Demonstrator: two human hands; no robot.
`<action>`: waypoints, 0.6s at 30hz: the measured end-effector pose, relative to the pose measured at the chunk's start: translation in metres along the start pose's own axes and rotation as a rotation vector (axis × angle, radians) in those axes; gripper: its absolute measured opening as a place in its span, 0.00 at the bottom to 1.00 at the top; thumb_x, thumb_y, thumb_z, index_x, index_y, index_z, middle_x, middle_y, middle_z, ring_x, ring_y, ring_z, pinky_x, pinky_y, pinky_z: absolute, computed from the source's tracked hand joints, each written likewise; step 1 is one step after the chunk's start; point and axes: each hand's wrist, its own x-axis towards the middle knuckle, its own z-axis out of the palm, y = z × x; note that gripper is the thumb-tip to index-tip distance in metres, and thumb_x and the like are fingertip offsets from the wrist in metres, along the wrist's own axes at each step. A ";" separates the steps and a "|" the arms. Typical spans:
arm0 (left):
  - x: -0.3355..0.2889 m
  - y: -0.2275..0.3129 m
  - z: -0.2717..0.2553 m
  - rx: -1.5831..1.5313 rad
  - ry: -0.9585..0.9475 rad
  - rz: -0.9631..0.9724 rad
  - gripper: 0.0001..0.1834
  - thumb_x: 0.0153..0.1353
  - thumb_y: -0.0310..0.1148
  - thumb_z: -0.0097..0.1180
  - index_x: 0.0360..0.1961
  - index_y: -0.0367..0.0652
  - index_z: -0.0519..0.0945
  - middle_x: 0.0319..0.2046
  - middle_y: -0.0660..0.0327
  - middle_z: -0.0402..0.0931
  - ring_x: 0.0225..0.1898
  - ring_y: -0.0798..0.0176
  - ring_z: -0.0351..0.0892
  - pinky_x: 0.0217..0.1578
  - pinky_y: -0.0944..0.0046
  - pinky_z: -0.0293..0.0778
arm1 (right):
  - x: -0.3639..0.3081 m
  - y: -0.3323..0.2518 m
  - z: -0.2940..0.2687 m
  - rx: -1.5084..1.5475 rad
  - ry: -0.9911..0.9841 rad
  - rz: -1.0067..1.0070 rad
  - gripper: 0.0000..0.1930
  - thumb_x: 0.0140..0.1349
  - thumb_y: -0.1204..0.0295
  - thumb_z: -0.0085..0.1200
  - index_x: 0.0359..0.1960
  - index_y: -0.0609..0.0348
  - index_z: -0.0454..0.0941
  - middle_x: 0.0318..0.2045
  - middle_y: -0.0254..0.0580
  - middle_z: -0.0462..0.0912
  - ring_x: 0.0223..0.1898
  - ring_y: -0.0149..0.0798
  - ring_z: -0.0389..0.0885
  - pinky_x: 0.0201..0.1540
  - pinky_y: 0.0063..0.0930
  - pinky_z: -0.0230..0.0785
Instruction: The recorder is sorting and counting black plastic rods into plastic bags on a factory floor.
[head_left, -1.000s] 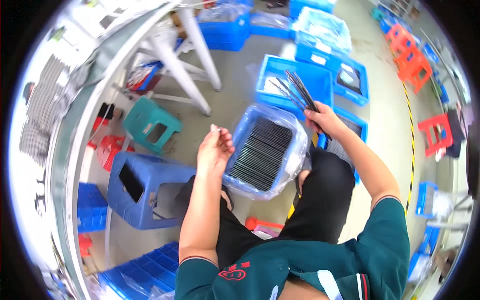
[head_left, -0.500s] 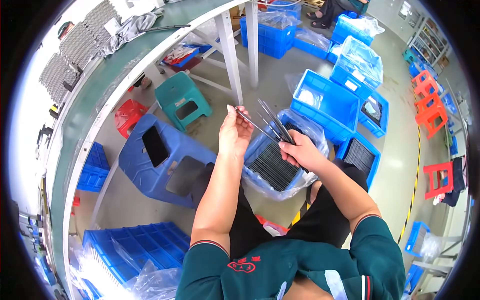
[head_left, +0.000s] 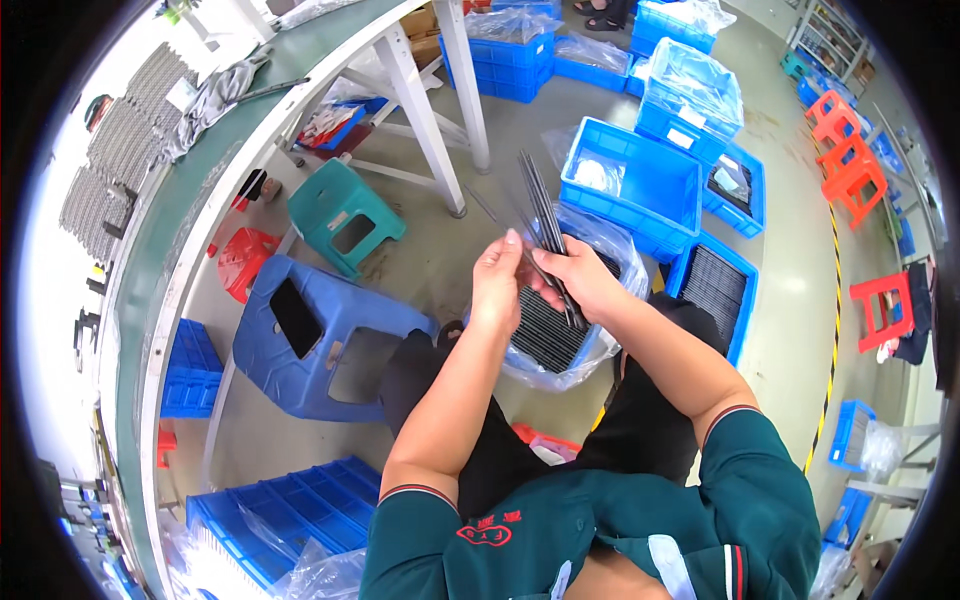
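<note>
The left forearm (head_left: 448, 390) and right forearm (head_left: 680, 355) are stretched forward, bare and angled inward. The left hand (head_left: 499, 280) is held just beside the right hand (head_left: 588, 278), its thumb pointed upward. The right hand's fingers are curled closed, partly hidden. The knees are bent and parted.

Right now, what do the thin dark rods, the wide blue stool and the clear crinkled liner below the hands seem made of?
Thin dark rods: perhaps metal or coated plastic; straight, smooth-looking, faintly shiny. Wide blue stool: likely moulded plastic, satin; rounded, one-piece form. Clear crinkled liner: apparently thin plastic film, glossy, see-through and wrinkled.
</note>
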 end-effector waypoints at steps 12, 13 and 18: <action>-0.007 0.006 0.015 0.008 -0.288 -0.351 0.17 0.65 0.45 0.46 0.28 0.42 0.70 0.21 0.66 0.65 0.22 0.69 0.62 0.24 0.69 0.60 | 0.019 -0.019 -0.036 0.168 0.043 -0.014 0.12 0.58 0.64 0.58 0.32 0.60 0.73 0.13 0.23 0.59 0.12 0.21 0.54 0.14 0.19 0.47; -0.008 0.003 0.015 0.008 -0.287 -0.362 0.17 0.65 0.45 0.46 0.28 0.42 0.70 0.21 0.66 0.65 0.22 0.69 0.62 0.24 0.69 0.60 | 0.020 -0.015 -0.032 0.142 0.076 -0.007 0.13 0.56 0.63 0.59 0.29 0.61 0.72 0.13 0.23 0.59 0.12 0.21 0.54 0.14 0.20 0.46; -0.015 -0.005 0.009 0.176 -0.309 -0.448 0.17 0.64 0.45 0.47 0.27 0.42 0.70 0.20 0.65 0.66 0.22 0.68 0.64 0.25 0.70 0.61 | 0.036 -0.023 -0.049 0.149 0.309 -0.137 0.15 0.54 0.63 0.61 0.22 0.56 0.68 0.11 0.27 0.62 0.11 0.24 0.58 0.12 0.21 0.49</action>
